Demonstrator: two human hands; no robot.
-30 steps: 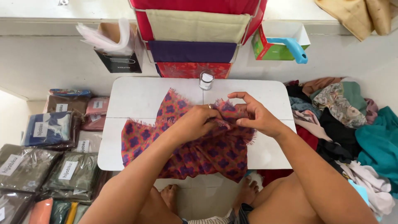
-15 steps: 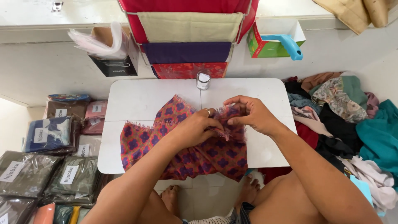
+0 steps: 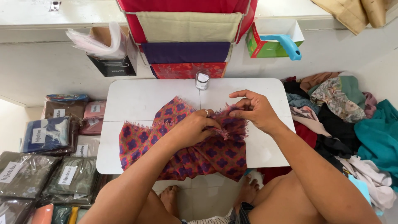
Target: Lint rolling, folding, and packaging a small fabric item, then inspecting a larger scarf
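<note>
Both hands pinch the fringed edge of the red-and-purple patterned scarf [image 3: 186, 145] on the small white table [image 3: 132, 99], the left hand [image 3: 195, 128] clenched on a gathered bunch just beside the right hand [image 3: 255, 110], the cloth's length trailing leftward from them.

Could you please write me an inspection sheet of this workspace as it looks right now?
Surface: white folding table, partly covered by cloth.
Job's things: red patterned scarf with purple flowers and a fringed edge, draped over the front edge.
Clutter: small glass jar at the back edge.
Hands: left hand and right hand both pinch the fringe.
Cables: nothing seen.
Surroundings: bagged scarves on one side, loose clothes pile on the other, hanging fabrics.
</note>
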